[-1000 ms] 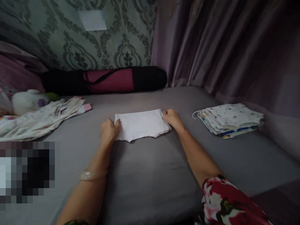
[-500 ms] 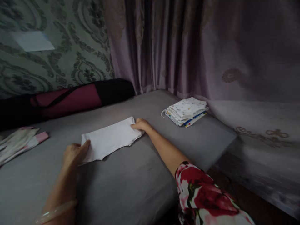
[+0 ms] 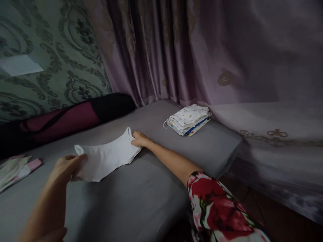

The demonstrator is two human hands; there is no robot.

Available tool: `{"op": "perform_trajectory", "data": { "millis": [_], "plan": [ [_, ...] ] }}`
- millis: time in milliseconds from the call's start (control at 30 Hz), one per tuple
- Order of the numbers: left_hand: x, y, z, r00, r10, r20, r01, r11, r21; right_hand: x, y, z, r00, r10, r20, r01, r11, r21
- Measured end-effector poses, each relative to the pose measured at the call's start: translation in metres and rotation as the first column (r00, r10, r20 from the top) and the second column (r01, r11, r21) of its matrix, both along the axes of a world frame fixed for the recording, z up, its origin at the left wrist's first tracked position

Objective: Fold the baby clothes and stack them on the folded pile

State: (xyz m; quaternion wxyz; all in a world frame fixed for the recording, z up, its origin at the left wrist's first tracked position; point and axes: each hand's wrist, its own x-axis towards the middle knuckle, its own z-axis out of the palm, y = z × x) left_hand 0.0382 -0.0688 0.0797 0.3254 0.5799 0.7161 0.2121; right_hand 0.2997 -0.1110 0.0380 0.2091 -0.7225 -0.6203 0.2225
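Observation:
A folded white cloth [image 3: 108, 156] hangs between my two hands, sagging in the middle, just over the grey bed surface [image 3: 126, 201]. My left hand [image 3: 67, 166] pinches its left end, thumb on top. At the right end, the fingers of my right hand [image 3: 138, 139] are closed on the cloth's edge. Both top corners of the cloth curl upward. Beyond my right hand lies a stack of folded patterned cloths [image 3: 189, 117], white on top with blue and yellow edges lower down.
A black and maroon long bag [image 3: 63, 117] lies along the patterned wall. Crumpled light and pink clothes [image 3: 17, 171] sit at the far left. Purple curtains [image 3: 156, 53] hang behind the bed, whose right edge drops off beyond the stack.
The white cloth was flatter before; its ends are now lifted and its middle sags. The whole view has shifted, with the stack and bag appearing farther left.

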Motion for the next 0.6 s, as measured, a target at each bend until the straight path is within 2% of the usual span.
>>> {"op": "perform_trajectory", "data": {
  "millis": [67,167,233,300,400,500,600],
  "plan": [
    [0.022,-0.010,0.021,0.995,0.081,0.052,-0.083,0.996,0.038,0.015,-0.002,0.001,0.999,-0.023,-0.032,0.024,0.999,0.040],
    [0.061,-0.020,0.046,0.978,-0.001,0.211,-0.018,0.996,0.092,0.048,-0.011,0.011,0.986,-0.120,-0.120,0.133,0.985,0.108],
    [0.089,-0.022,0.054,0.958,-0.046,0.283,0.008,0.991,0.135,0.078,-0.025,0.025,0.963,-0.194,-0.186,0.215,0.971,0.102],
    [0.119,-0.022,0.054,0.920,-0.133,0.368,0.075,0.983,0.168,0.111,-0.044,0.044,0.932,-0.256,-0.255,0.288,0.953,0.096],
    [0.166,-0.023,0.047,0.832,-0.203,0.516,0.153,0.978,0.139,0.163,-0.075,0.074,0.880,-0.354,-0.315,0.404,0.909,0.107],
    [0.214,-0.030,0.040,0.673,-0.270,0.689,0.264,0.957,0.117,0.214,-0.098,0.098,0.811,-0.487,-0.324,0.548,0.826,0.130],
    [0.262,-0.041,0.036,0.508,-0.298,0.808,0.344,0.930,0.127,0.262,-0.109,0.113,0.746,-0.606,-0.276,0.657,0.737,0.159]
  ]
}}
